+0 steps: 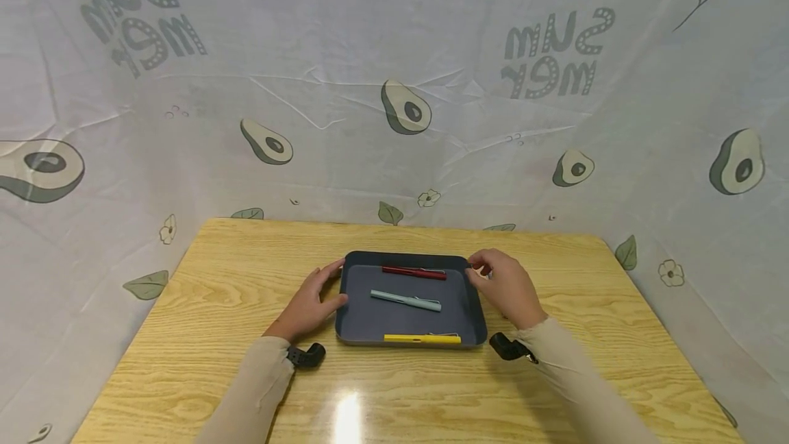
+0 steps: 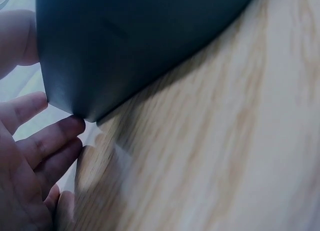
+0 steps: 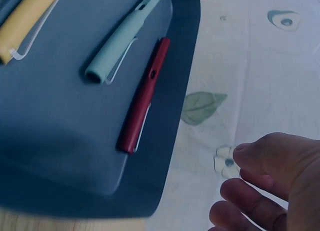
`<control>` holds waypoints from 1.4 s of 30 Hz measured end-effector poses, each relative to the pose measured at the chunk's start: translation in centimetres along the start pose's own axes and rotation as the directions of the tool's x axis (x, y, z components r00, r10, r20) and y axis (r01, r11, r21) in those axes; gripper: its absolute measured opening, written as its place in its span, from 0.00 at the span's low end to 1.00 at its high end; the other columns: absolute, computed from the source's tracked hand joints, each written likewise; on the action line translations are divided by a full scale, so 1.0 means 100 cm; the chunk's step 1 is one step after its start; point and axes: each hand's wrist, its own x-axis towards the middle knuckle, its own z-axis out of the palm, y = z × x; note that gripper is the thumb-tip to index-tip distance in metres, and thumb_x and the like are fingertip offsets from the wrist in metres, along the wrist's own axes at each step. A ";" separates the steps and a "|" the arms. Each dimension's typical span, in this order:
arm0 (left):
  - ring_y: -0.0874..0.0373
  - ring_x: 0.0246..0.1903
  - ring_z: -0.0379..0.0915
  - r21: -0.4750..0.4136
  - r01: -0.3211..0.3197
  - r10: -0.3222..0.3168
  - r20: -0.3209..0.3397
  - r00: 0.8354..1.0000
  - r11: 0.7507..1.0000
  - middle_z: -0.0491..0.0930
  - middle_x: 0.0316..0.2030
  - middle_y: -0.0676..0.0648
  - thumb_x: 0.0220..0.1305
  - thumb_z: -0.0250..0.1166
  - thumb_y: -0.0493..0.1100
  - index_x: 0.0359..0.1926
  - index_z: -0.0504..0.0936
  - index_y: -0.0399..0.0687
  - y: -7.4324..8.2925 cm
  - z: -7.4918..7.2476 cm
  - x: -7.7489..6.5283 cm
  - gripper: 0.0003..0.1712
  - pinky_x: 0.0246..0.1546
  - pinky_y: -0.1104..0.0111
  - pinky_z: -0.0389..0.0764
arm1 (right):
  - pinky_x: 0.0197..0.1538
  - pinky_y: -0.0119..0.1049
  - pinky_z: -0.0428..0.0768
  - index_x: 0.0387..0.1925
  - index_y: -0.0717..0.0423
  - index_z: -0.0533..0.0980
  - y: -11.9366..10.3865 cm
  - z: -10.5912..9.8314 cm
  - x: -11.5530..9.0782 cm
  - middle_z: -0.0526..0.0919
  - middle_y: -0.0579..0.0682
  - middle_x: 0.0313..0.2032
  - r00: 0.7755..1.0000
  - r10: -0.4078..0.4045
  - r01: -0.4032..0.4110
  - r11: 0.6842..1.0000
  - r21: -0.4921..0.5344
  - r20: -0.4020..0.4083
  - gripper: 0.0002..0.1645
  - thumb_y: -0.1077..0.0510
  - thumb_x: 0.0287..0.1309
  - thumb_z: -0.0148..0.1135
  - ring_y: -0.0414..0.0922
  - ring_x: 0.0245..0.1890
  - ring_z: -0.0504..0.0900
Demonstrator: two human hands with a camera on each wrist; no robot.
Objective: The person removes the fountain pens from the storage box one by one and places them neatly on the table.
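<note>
A dark blue-grey tray (image 1: 364, 317) lies on the table with three capped pens in it. A red pen (image 1: 414, 273) is near its far wall, a pale green pen (image 1: 405, 301) crosses the middle, and a yellow pen (image 1: 422, 338) lies along the near wall. My left hand (image 1: 311, 303) is at the tray's left side, fingers spread; in the left wrist view its fingertips (image 2: 75, 123) touch the tray's corner. By the far right corner is my right hand (image 1: 508, 286), fingers loosely bent. The right wrist view shows it holding nothing, beside the tray.
The wooden table (image 1: 246, 273) extends on both sides of the tray. A pale cloth (image 1: 345, 53) printed with avocados and leaves hangs behind the table's far edge. Each wrist wears a black strap with a small camera (image 1: 308, 355).
</note>
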 end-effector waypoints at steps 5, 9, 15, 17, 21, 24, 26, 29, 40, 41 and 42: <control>0.40 0.76 0.56 -0.001 0.011 -0.011 0.008 1.000 1.000 0.68 0.73 0.38 0.73 0.67 0.46 0.81 0.58 0.50 0.001 0.000 0.000 0.42 0.81 0.46 0.41 | 0.39 0.45 0.86 0.44 0.58 0.86 -0.017 0.015 0.011 0.86 0.51 0.39 0.996 -0.045 0.047 0.999 -0.024 0.075 0.09 0.61 0.62 0.73 0.46 0.35 0.83; 0.41 0.76 0.57 -0.002 0.015 -0.015 0.006 1.000 1.000 0.69 0.72 0.38 0.72 0.68 0.46 0.81 0.59 0.51 0.001 0.000 0.001 0.42 0.81 0.47 0.41 | 0.38 0.42 0.86 0.40 0.56 0.86 -0.027 0.032 0.013 0.86 0.48 0.36 0.981 -0.108 0.114 0.993 -0.026 0.161 0.06 0.61 0.61 0.74 0.43 0.33 0.83; 0.44 0.76 0.58 0.002 0.028 -0.028 0.012 1.000 1.000 0.70 0.72 0.41 0.72 0.68 0.48 0.81 0.59 0.53 -0.001 0.002 0.002 0.42 0.82 0.50 0.41 | 0.34 0.37 0.85 0.30 0.49 0.85 -0.038 0.053 0.008 0.85 0.42 0.29 0.957 -0.110 0.126 0.991 -0.045 0.270 0.06 0.61 0.57 0.77 0.38 0.29 0.81; 0.45 0.76 0.57 -0.005 0.034 -0.033 0.014 0.999 0.999 0.70 0.72 0.42 0.72 0.68 0.48 0.81 0.59 0.54 -0.001 0.002 0.002 0.42 0.82 0.51 0.41 | 0.33 0.36 0.84 0.28 0.48 0.85 -0.038 0.057 0.005 0.84 0.41 0.27 0.954 -0.093 0.112 0.992 -0.051 0.285 0.07 0.62 0.56 0.77 0.37 0.27 0.80; 0.45 0.76 0.57 -0.001 0.035 -0.035 0.015 0.999 0.999 0.70 0.72 0.42 0.73 0.67 0.48 0.81 0.59 0.55 -0.002 0.003 0.002 0.42 0.82 0.51 0.41 | 0.32 0.36 0.84 0.26 0.48 0.85 -0.038 0.061 0.002 0.84 0.40 0.26 0.955 -0.074 0.100 0.992 -0.076 0.287 0.08 0.62 0.56 0.77 0.37 0.26 0.80; 0.46 0.76 0.57 0.010 0.036 -0.036 0.013 0.999 0.999 0.70 0.72 0.43 0.73 0.67 0.49 0.81 0.59 0.56 -0.004 0.004 0.003 0.42 0.82 0.51 0.41 | 0.32 0.37 0.85 0.27 0.49 0.87 -0.038 0.060 0.001 0.86 0.42 0.27 0.956 -0.081 0.110 0.990 -0.089 0.281 0.07 0.63 0.56 0.77 0.39 0.27 0.81; 0.45 0.76 0.57 0.010 0.036 -0.036 0.013 0.999 0.999 0.70 0.72 0.43 0.73 0.67 0.49 0.81 0.59 0.56 -0.005 0.004 0.003 0.42 0.82 0.51 0.41 | 0.33 0.38 0.86 0.28 0.49 0.87 -0.040 0.060 0.000 0.86 0.43 0.28 0.956 -0.093 0.125 0.987 -0.099 0.280 0.06 0.62 0.55 0.78 0.40 0.28 0.82; 0.45 0.76 0.57 0.007 0.042 -0.042 0.014 0.999 0.999 0.70 0.72 0.42 0.72 0.67 0.49 0.81 0.59 0.56 -0.003 0.002 0.001 0.42 0.82 0.50 0.41 | 0.32 0.39 0.86 0.30 0.49 0.87 -0.041 0.059 -0.002 0.86 0.43 0.30 0.952 -0.123 0.164 0.978 -0.127 0.281 0.07 0.61 0.52 0.81 0.40 0.29 0.83; 0.44 0.76 0.58 -0.002 0.046 -0.046 0.009 0.999 0.999 0.70 0.71 0.42 0.72 0.68 0.49 0.81 0.59 0.57 -0.005 0.000 -0.001 0.42 0.82 0.49 0.41 | 0.29 0.37 0.83 0.27 0.51 0.85 -0.040 0.061 0.006 0.85 0.43 0.26 0.937 -0.127 0.176 0.976 -0.125 0.325 0.08 0.62 0.54 0.79 0.38 0.23 0.79; 0.44 0.76 0.58 -0.003 0.046 -0.046 0.008 0.999 0.999 0.70 0.71 0.42 0.72 0.68 0.49 0.81 0.59 0.57 -0.005 0.000 -0.001 0.42 0.82 0.49 0.41 | 0.29 0.37 0.83 0.26 0.51 0.86 -0.040 0.061 0.007 0.85 0.44 0.25 0.938 -0.126 0.171 0.979 -0.115 0.323 0.07 0.63 0.55 0.78 0.38 0.23 0.79; 0.44 0.76 0.58 -0.003 0.045 -0.045 0.007 0.999 0.999 0.70 0.71 0.42 0.72 0.68 0.49 0.81 0.59 0.57 -0.005 0.000 -0.001 0.42 0.82 0.49 0.41 | 0.29 0.37 0.83 0.27 0.52 0.86 -0.040 0.060 0.007 0.85 0.44 0.25 0.938 -0.125 0.168 0.980 -0.107 0.322 0.07 0.64 0.56 0.77 0.39 0.23 0.79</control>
